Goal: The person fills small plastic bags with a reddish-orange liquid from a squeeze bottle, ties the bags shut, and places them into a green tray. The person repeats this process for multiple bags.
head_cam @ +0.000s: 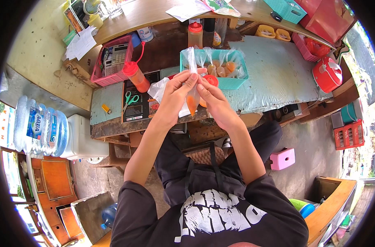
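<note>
Between my two hands hangs a small clear plastic bag (192,100) with orange sauce in its pointed bottom corner. My left hand (179,89) pinches its gathered neck from the left, thumb and fingers together. From the right, my right hand (213,98) grips the same neck, its thumb close to the left thumb. The bag's empty upper part sticks up above the fingers. A squeeze bottle with a red lid (211,81) is partly hidden behind my right hand. Just beyond, a turquoise plastic basket (227,84) holds several tied bags of orange-brown sauce (221,71).
Left on the table lie green-handled scissors (130,100), a yellow lighter (106,108) and a red sauce bottle (139,78). A pink basket (111,79) holds a calculator (117,55). Another red-capped bottle (195,35) stands behind. A red rice cooker (327,75) sits at the right.
</note>
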### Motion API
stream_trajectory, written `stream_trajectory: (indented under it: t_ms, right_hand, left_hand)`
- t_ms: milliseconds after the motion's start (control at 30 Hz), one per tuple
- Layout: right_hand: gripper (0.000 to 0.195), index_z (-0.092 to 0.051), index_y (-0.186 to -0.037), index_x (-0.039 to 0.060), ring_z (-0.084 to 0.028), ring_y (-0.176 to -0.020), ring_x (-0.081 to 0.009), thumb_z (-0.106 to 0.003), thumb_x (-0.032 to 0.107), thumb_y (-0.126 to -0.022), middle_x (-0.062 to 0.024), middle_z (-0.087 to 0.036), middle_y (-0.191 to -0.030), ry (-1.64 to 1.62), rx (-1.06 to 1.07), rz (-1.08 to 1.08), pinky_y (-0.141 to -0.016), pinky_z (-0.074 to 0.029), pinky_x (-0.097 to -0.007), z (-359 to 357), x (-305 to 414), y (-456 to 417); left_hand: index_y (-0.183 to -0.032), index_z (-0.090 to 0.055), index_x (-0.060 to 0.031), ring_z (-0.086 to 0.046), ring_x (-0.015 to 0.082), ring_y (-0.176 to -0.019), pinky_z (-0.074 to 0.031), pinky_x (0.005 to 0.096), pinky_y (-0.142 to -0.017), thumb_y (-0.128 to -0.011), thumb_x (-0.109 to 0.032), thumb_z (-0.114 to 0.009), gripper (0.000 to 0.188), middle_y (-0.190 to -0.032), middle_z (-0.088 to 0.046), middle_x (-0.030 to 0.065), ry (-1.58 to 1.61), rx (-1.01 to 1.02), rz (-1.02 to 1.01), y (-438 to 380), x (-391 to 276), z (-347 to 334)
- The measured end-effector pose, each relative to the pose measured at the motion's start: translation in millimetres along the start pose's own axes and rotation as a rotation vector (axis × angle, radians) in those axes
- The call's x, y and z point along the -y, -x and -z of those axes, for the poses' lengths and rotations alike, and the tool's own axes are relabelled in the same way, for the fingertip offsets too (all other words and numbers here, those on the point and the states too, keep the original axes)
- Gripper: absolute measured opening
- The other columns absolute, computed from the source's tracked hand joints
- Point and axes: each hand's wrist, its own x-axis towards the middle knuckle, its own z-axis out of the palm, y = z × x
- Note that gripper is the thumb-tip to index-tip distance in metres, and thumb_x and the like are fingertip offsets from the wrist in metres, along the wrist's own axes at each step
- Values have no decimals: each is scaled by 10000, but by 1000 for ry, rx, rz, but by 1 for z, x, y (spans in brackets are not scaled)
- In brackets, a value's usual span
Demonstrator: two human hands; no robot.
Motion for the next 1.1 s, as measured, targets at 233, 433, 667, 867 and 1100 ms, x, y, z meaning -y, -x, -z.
stream_trajectory:
  t_ms: [233, 433, 667, 867, 1100]
  right_hand:
    - [366, -621, -1241, -25, -494, -1160, -140, -519, 269, -1050, -40, -551, -1189, 208, -68, 207, -1010, -364, -277, 4, 1, -12]
    - [329, -655, -1192, -3, -505, -1088, -140, -524, 262, -1048, -36, -551, -1131, 189, -22, 105, -967, -378, -274, 9, 12, -16]
    - [293, -633, -1034, 17, -456, -1106, -181, -501, 278, -1054, -25, -531, -1048, 329, -28, 252, -992, -342, -309, 4, 5, -18]
    - [315, -628, -995, 35, -439, -1053, -208, -465, 296, -1062, -37, -540, -1080, 394, -42, 255, -969, -335, -342, 2, -14, -15]
    - [327, -642, -1010, 55, -415, -1081, -232, -449, 313, -1064, -53, -522, -1114, 471, -135, 250, -977, -315, -348, -12, -37, -8]
  left_hand:
    - [-1250, -663, -7, -476, 193, -1310, -309, 331, -1126, -999, -272, -581, 375, -1427, -541, 89, -234, 25, -44, -6, -13, 4]
    - [-1119, -739, -53, -470, 227, -1298, -337, 373, -1108, -971, -277, -634, 288, -1492, -476, 152, -509, -166, -122, -6, -16, -3]
    - [-1036, -709, -9, -562, 134, -960, -432, 296, -909, -1014, -262, -578, 286, -1083, -677, 50, -1, 10, -41, -12, -18, -2]
    - [-920, -643, -34, -502, 74, -768, -408, 224, -714, -1033, -229, -542, 246, -825, -599, -2, 281, -83, 7, -14, -5, -4]
    - [-893, -620, -38, -434, 72, -721, -366, 224, -674, -1037, -223, -537, 248, -756, -507, -21, 336, -107, -28, -23, 6, 13]
